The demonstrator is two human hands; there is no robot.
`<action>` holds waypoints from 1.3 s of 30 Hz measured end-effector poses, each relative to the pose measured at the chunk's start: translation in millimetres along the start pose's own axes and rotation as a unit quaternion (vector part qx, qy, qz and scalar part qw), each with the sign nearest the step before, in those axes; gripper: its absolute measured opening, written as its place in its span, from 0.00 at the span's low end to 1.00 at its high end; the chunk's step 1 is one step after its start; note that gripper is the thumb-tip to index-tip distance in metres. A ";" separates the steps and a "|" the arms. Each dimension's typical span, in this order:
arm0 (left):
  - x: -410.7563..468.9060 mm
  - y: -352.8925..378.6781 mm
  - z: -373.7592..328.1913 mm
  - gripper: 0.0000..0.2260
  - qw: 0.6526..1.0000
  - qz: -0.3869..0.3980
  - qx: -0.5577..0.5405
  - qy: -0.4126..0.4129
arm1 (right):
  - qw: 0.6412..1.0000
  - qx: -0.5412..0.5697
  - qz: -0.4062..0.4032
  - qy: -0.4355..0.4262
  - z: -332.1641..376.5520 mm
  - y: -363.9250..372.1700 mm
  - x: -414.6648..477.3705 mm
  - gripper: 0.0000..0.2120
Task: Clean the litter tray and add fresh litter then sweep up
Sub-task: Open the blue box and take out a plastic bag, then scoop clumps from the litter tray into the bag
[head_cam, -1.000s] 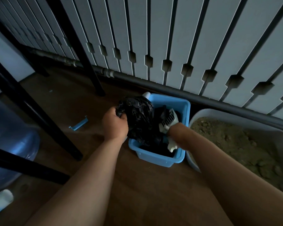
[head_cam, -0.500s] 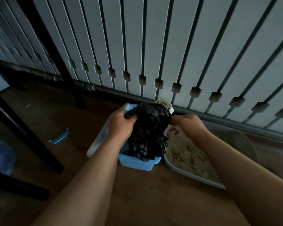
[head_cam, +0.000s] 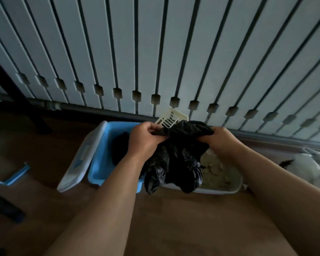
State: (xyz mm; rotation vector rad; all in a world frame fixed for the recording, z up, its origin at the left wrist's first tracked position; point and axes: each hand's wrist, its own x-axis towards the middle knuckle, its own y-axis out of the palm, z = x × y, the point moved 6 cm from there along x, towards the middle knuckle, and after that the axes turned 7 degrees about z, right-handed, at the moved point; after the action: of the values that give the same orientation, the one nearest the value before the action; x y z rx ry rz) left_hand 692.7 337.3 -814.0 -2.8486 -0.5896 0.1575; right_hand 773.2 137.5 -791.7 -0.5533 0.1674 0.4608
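A crumpled black plastic bag [head_cam: 175,163] hangs between both hands, above the gap between two containers. My left hand [head_cam: 145,140] grips its top left edge; my right hand [head_cam: 223,142] grips its top right edge. Below on the right lies the white litter tray [head_cam: 227,190], filled with sandy clumped litter [head_cam: 216,172]. On the left stands a blue plastic box [head_cam: 100,163] with dark things inside. A cream slotted litter scoop [head_cam: 171,118] pokes up behind the bag, near the wall.
A white lid [head_cam: 79,163] leans on the blue box's left side. A blue clip [head_cam: 14,177] lies on the wooden floor at left. A slatted wall with a pipe [head_cam: 92,109] runs behind. A white furry animal [head_cam: 307,169] is at right. Dark furniture legs stand at left.
The bag has come up out of the blue box and toward the litter tray. My right hand, earlier inside the box, now grips the bag's right edge.
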 end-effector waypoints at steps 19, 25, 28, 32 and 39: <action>-18.5 117.2 35.6 0.12 0.972 0.204 0.083 -0.082 | 0.974 0.152 -0.126 0.115 -107.2 -103.3 -47.0 0.02; -12.1 104.9 38.6 0.13 0.975 0.066 0.113 -0.177 | 0.992 -0.067 -0.075 0.079 -117.0 -102.9 -34.9 0.09; -14.5 107.1 38.2 0.19 0.973 0.032 0.074 -0.216 | 0.993 -0.103 -0.038 0.030 -107.5 -89.2 -35.1 0.19; -16.8 119.2 33.2 0.19 0.971 0.015 -0.010 -0.240 | 0.990 -0.137 0.027 -0.015 -93.1 -55.0 -36.6 0.37; -16.9 126.8 24.5 0.21 0.973 0.037 -0.051 -0.222 | 0.994 -0.088 -0.010 -0.066 -84.9 -43.0 -27.3 0.11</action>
State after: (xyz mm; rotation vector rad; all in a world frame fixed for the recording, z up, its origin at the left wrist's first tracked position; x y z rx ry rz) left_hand 721.6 222.1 -867.6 -2.9466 -0.5828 0.8152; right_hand 766.4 48.9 -835.5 -0.6947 -0.0050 0.4943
